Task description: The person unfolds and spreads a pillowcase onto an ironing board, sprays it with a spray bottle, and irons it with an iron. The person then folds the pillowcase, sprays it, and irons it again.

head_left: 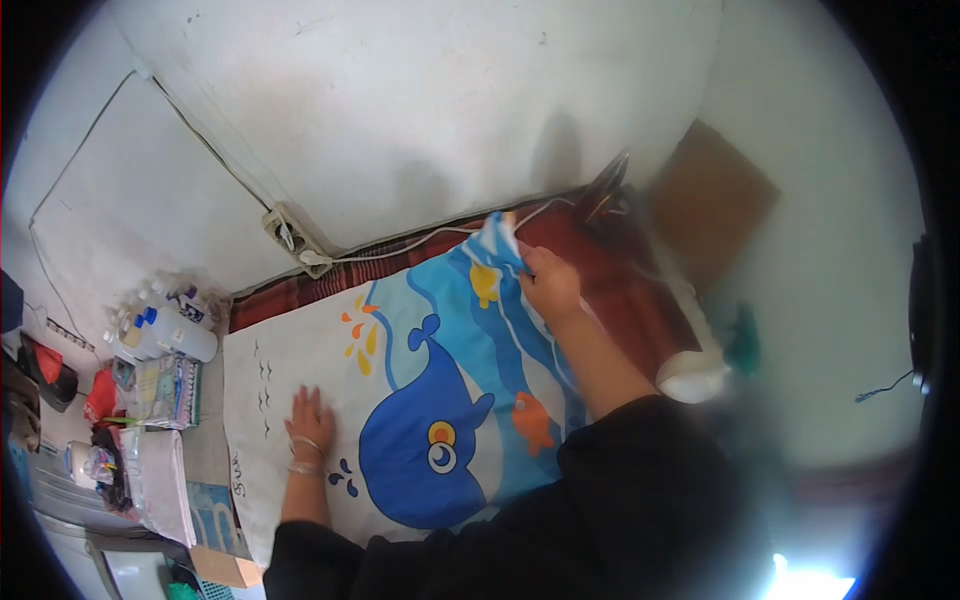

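Observation:
A cloth printed with a blue whale, small fish and waves [420,390] lies spread over a red plaid cover [640,290]. My left hand [311,422] rests flat on its white part, fingers spread, left of the whale. At the cloth's far right corner, my right hand [552,284] has its fingers closed on the edge, which is lifted and folded over. Beyond that hand, a clothes iron [604,192] stands on its heel near the wall, its cord running left along the back.
A power strip [296,240] with plugs is at the wall. Plastic bottles [182,333] and folded, wrapped fabrics [158,480] stand on the left. To the right are a blurred white-and-green spray bottle [692,376] and a brown board [712,207].

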Demonstrator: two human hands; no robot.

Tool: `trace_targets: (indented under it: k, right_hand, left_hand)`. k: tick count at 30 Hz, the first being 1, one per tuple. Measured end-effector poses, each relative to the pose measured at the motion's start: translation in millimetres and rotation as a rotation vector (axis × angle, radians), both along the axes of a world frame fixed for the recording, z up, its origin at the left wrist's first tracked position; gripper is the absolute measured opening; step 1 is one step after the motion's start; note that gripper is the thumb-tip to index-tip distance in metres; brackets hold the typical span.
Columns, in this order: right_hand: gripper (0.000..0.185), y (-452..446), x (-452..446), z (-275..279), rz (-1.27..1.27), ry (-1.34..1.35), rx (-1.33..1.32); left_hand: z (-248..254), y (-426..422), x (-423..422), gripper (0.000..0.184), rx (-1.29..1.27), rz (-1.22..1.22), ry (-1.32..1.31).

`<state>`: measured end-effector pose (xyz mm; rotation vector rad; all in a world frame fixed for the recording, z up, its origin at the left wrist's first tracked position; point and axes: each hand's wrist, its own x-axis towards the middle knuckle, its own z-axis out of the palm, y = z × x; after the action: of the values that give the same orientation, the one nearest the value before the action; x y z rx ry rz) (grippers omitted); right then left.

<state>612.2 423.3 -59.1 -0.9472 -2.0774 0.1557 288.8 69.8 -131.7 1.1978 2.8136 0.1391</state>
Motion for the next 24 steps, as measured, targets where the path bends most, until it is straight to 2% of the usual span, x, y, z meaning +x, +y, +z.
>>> trace_targets:
  k: [2,4,7,8,9,11,12,14,16,17,19,22,24]
  right_hand:
    - [0.044,3,3,14,0.087,-0.11,0.0]
    - [0.042,26,12,8,-0.133,-0.06,0.212]
    - [0.041,31,26,5,-0.373,-0.151,0.018]
    - [0.041,29,30,2,-0.492,-0.223,-0.082]
    - [0.041,25,30,-8,-0.499,-0.235,-0.073]
    - [0.045,11,25,-38,-0.198,-0.249,-0.14]
    - [0.045,-1,17,-41,-0.209,-0.266,-0.145]
    - [0.049,-27,0,-45,0.043,-0.477,-0.215]
    - [0.05,-15,-5,-51,-0.024,-0.509,-0.254]
    - [0.052,-2,-10,-53,-0.078,-0.528,-0.274]
    - [0.051,20,-16,-66,-0.132,-0.517,-0.264]
    - [0.049,41,-17,-71,-0.167,-0.49,-0.222]
    - [0.047,45,-9,-74,-0.157,-0.483,-0.209]
  left_hand:
    - [-9,22,-41,0.053,-0.041,0.046,0.084]
    - [-15,35,-79,0.054,-0.084,0.149,0.141]
    - [2,48,-105,0.054,-0.107,0.295,0.093]
    - [-13,47,-129,0.054,-0.11,0.288,0.128]
    - [-28,42,-158,0.054,-0.113,0.283,0.164]
    - [-53,34,-204,0.054,-0.13,0.292,0.242]
    - [-55,35,-218,0.054,-0.171,0.317,0.223]
    - [-49,37,-242,0.055,-0.23,0.324,0.193]
    - [-40,41,-258,0.054,-0.156,0.533,0.151]
    - [-33,43,-258,0.054,-0.159,0.533,0.14]
    - [-2,52,-236,0.049,-0.055,0.769,0.146]
    - [35,65,-214,0.04,-0.05,0.882,0.137]
    - [35,63,-223,0.036,-0.033,0.819,0.167]
